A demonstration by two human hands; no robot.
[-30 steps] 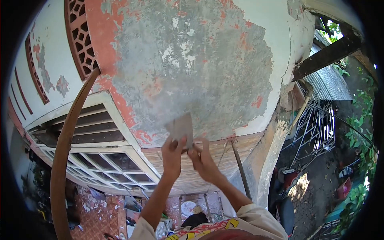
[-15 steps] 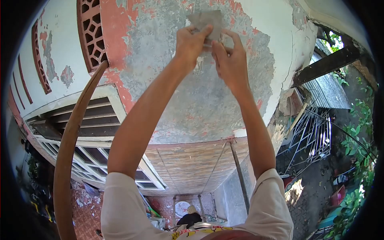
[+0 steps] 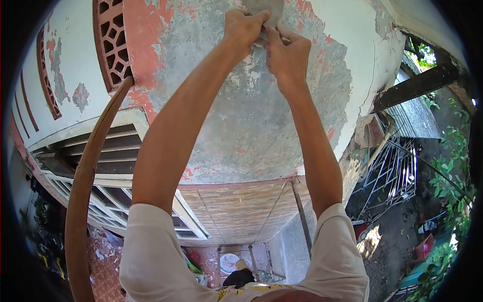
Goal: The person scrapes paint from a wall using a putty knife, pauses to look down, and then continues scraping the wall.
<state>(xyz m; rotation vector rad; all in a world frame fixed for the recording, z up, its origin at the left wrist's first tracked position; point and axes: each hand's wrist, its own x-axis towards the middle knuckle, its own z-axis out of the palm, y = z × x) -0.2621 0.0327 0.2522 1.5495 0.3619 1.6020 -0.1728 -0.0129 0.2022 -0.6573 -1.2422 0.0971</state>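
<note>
A flat grey scraper (image 3: 265, 7) lies against the upper wall, partly cut off by the frame's top edge. My left hand (image 3: 245, 27) is closed on its left side, with the thumb across its face. From below and to the right, my right hand (image 3: 288, 53) grips its lower edge with bent fingers. Part of the scraper's lower end is hidden by the fingers. Behind both hands the wall (image 3: 241, 121) shows bare grey patches with remnants of red and white paint.
A curved wooden pole (image 3: 83, 201) leans on the wall at left, near a pink vent block (image 3: 111, 45) and louvred window (image 3: 115, 151). Right of me, a dark beam (image 3: 415, 88) juts out above thin metal rods (image 3: 390, 171). A round white container (image 3: 229, 261) stands far below.
Both hands and the scraper have moved up the wall, so the scraper now reaches the top of the view. My grip on it stays two-handed.
</note>
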